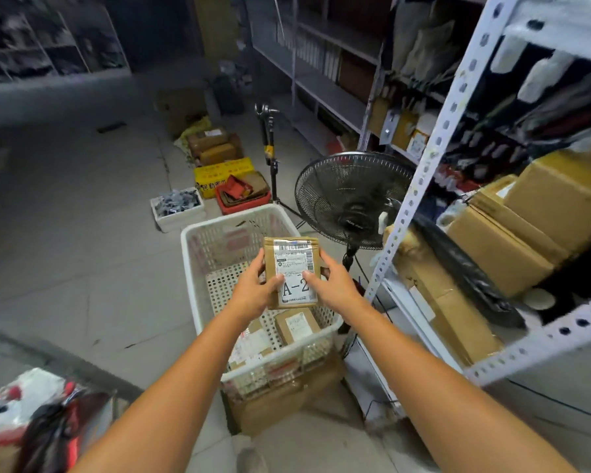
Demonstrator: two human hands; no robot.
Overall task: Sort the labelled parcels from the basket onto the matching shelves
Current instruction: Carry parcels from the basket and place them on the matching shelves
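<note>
A small brown parcel [292,259] with a white label marked "A-2" is held upright above the white plastic basket [198,278]. My left hand [253,288] grips its left edge, thumb on the label. My right hand [331,283] grips its right edge, thumb also on the label. Inside the basket, near its front end, lie another brown parcel [297,325] and several flat labelled packets [253,346]. A white metal shelf rack [420,186] stands to the right, loaded with cardboard boxes [498,247].
A black floor fan [352,199] stands between the basket and the rack. Behind the basket sit a red crate [243,199], a yellow box [219,177], a white tub [178,213] and a tripod [270,148]. A cardboard box [287,401] supports the basket. Bare floor lies to the left.
</note>
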